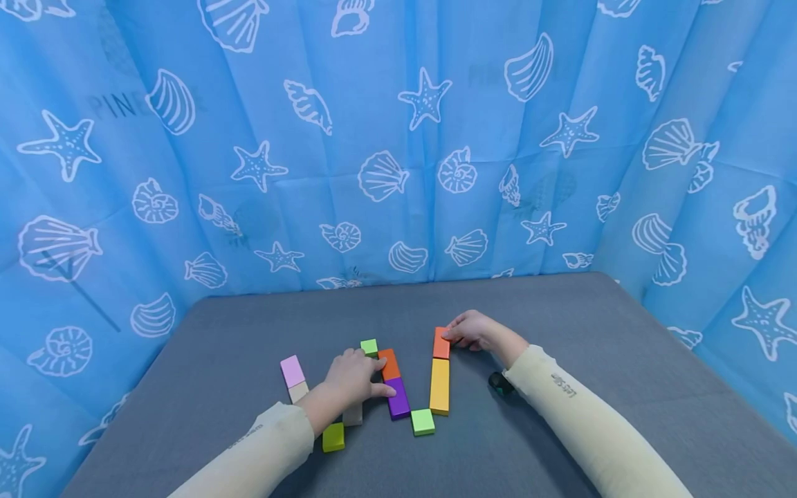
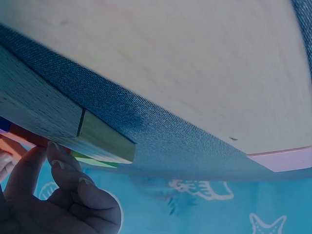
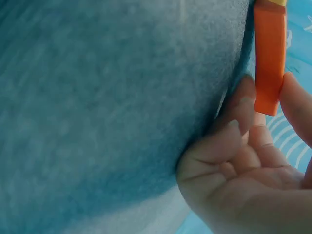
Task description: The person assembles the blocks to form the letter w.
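Note:
My right hand (image 1: 474, 330) pinches an orange block (image 3: 269, 58) between thumb and fingers, at the far end of a long yellow block (image 1: 439, 387). My left hand (image 1: 353, 379) reaches over the middle blocks. Its thumb lies over a purple block (image 1: 398, 400), and a finger touches the red-orange block (image 1: 389, 364) beyond it. Under that hand are a pale wooden block (image 1: 353, 415) and, at the far end, a light green block (image 1: 369, 347). The left palm hides part of this row.
A pink block (image 1: 291, 372) and a beige block (image 1: 298, 392) lie at left. An olive-yellow block (image 1: 333, 437) and another green block (image 1: 423, 422) lie nearer. A small black object (image 1: 500, 382) shows beside the right sleeve. Behind the grey table (image 1: 560, 311) hangs a blue curtain (image 1: 398, 138).

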Demonstrator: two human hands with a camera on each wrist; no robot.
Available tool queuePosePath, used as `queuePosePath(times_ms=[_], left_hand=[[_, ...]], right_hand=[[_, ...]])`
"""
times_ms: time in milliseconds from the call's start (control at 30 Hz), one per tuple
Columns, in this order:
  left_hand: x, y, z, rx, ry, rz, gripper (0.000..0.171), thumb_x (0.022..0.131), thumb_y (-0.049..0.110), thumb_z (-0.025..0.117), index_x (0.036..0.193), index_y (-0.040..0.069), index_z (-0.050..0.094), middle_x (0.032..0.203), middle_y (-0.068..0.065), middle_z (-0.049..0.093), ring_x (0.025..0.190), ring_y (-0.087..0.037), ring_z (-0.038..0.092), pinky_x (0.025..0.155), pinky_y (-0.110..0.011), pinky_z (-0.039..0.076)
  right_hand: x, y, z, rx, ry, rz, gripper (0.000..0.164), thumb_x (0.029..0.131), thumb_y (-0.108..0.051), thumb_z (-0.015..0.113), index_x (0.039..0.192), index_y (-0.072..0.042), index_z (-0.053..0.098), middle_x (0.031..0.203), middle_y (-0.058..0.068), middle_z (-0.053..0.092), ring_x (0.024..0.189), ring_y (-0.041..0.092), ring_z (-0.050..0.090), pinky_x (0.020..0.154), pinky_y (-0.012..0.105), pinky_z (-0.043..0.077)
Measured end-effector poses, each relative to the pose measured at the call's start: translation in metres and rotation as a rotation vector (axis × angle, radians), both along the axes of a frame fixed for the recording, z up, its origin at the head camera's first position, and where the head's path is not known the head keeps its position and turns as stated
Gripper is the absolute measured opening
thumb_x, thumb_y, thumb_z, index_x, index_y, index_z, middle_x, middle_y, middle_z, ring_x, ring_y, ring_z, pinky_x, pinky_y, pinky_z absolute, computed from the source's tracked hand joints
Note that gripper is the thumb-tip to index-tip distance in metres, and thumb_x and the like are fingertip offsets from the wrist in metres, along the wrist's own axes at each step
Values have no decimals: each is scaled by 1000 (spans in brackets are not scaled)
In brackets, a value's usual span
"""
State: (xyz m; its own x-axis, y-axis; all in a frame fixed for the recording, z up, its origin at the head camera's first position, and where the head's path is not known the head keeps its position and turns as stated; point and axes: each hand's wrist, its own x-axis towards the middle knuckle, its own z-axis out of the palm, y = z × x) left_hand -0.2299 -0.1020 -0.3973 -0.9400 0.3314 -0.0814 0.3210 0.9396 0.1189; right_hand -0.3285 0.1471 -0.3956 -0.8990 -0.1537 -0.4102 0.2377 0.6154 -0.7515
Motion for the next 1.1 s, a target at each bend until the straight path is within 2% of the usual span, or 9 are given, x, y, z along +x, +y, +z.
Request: queuePosePath(times_ms=[333, 800, 1100], left_hand=[[-1, 0, -2, -4, 4, -1, 65, 78, 56, 73, 130, 18, 65, 115, -13, 63, 91, -26, 51, 84, -43, 46], [1, -4, -3, 12, -2, -2, 65, 78, 55, 74, 130, 16, 65, 109, -12, 62, 87, -24, 49, 81, -42, 45], [-5, -5, -5, 32, -22, 5, 64, 79, 52, 75, 129, 14, 65, 117, -13, 63, 93, -26, 52, 85, -44, 46]], right_hand=[[-2, -4, -3, 38, 27, 46, 8, 93, -13, 66, 95, -6, 66, 76, 1, 53, 66, 16, 46, 60, 27, 37], [-2, -11, -4, 53, 24, 54, 12, 93, -13, 66, 102, -4, 67, 80, 3, 53, 70, 18, 46, 63, 28, 38], [-8, -15, -11, 56, 23, 41, 16, 93, -14, 67, 106, -5, 67, 81, 4, 54, 71, 19, 46, 62, 28, 36]])
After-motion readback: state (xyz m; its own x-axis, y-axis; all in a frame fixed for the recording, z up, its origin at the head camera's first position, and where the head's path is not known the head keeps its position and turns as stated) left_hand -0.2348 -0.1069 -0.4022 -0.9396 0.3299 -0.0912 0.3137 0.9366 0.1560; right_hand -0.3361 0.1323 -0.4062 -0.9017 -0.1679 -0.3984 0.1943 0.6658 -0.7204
